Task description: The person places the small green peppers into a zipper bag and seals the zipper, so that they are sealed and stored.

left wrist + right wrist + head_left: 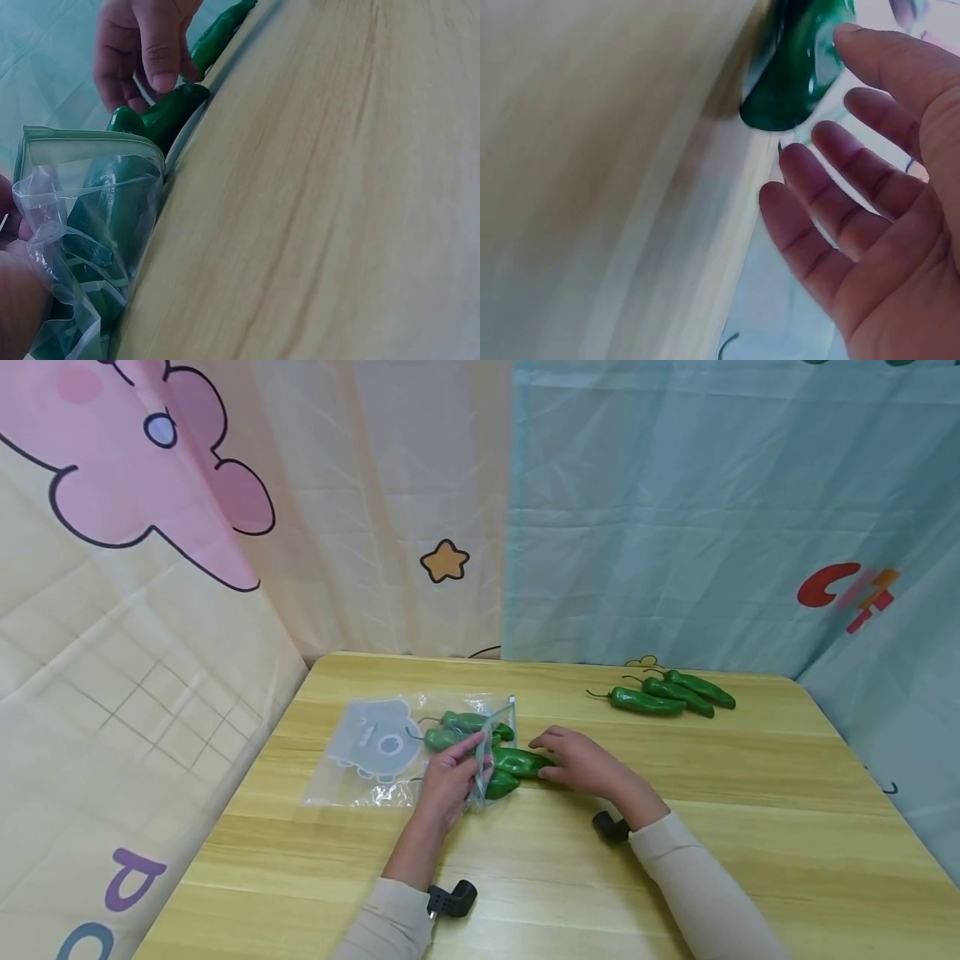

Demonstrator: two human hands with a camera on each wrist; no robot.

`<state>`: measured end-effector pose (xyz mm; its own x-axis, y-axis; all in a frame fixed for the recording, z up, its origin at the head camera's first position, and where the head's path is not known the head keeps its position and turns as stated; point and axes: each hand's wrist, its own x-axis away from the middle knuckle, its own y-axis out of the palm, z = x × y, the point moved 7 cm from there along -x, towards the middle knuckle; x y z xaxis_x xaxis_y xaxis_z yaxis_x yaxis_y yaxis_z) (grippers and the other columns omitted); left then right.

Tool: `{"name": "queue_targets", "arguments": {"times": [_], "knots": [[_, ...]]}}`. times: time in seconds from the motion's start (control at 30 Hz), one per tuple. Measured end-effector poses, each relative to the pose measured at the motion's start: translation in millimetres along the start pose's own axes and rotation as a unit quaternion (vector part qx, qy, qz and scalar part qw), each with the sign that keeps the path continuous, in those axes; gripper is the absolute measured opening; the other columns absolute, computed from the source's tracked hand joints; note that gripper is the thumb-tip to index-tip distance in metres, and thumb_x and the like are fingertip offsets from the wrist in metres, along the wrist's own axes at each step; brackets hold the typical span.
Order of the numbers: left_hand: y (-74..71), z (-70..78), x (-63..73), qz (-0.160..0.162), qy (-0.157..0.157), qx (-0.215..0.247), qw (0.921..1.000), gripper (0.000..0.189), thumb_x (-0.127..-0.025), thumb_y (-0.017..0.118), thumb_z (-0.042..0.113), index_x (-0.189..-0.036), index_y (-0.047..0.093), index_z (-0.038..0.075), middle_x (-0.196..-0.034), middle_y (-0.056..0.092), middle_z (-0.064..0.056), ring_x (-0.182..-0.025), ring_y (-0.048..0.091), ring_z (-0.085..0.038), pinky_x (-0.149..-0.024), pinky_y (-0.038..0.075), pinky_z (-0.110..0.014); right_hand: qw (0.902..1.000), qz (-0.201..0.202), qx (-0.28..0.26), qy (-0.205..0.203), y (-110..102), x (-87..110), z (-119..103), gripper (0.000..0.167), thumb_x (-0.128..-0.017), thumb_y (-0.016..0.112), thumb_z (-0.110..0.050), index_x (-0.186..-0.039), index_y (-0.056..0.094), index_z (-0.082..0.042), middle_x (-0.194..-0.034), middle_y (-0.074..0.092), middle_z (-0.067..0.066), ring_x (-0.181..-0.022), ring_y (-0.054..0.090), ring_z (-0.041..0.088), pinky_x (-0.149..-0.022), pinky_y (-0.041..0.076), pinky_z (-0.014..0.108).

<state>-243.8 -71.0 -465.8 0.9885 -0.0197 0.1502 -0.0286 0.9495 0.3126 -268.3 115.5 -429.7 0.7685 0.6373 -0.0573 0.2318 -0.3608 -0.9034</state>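
Note:
A clear zip bag (322, 787) with a grey printed figure lies flat on the table, its mouth facing right. My left hand (448, 781) pinches the raised upper edge of that mouth. Several green chili peppers (448, 739) lie in the bag. Two more peppers, one of them a large pepper (517, 762), stick out through the opening with their tips to the right. Beside those tips is my right hand (588, 764), fingers loosely spread; in the right wrist view its thumb (877, 64) lies at a pepper's side, and whether it touches cannot be told.
Three green peppers (647, 700) lie together at the back right of the wooden table (750, 793). Printed curtains (637, 527) hang behind and at both sides. A black wrist camera (453, 900) is strapped to the left wrist, another camera (611, 828) to the right.

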Motion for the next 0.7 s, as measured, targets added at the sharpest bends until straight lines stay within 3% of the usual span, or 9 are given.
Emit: {"name": "queue_targets", "arguments": {"times": [0.27, 0.7], "knots": [[0.4, 0.2, 0.2, 0.003, 0.0, 0.001, 1.0, 0.049, -0.089, 0.053, -0.012, -0.136, 0.057, -0.001, -0.136, 0.053, -0.024, -0.092, 0.066, -0.013, -0.08, 0.057, -0.024, 0.9998, -0.009, -0.016, -0.007, 2, 2.8, 6, 0.03, -0.092, 0.069, -0.011, -0.121, 0.066, -0.002, -0.109, 0.064, 0.005, -0.096, 0.059, 0.018, -0.084, 0.053, 0.038], [0.9, -0.3, 0.1, -0.002, -0.001, -0.004, 1.0, 0.051, -0.088, 0.049, -0.015, -0.137, 0.057, 0.0, -0.141, 0.051, -0.022, -0.097, 0.065, -0.015, -0.082, 0.056, -0.026, 0.9993, -0.014, -0.034, 0.0, 9, -8.7, -1, 0.026, -0.094, 0.068, -0.012, -0.12, 0.067, -0.006, -0.107, 0.062, 0.0, -0.093, 0.056, 0.014, -0.085, 0.052, 0.036]]}}
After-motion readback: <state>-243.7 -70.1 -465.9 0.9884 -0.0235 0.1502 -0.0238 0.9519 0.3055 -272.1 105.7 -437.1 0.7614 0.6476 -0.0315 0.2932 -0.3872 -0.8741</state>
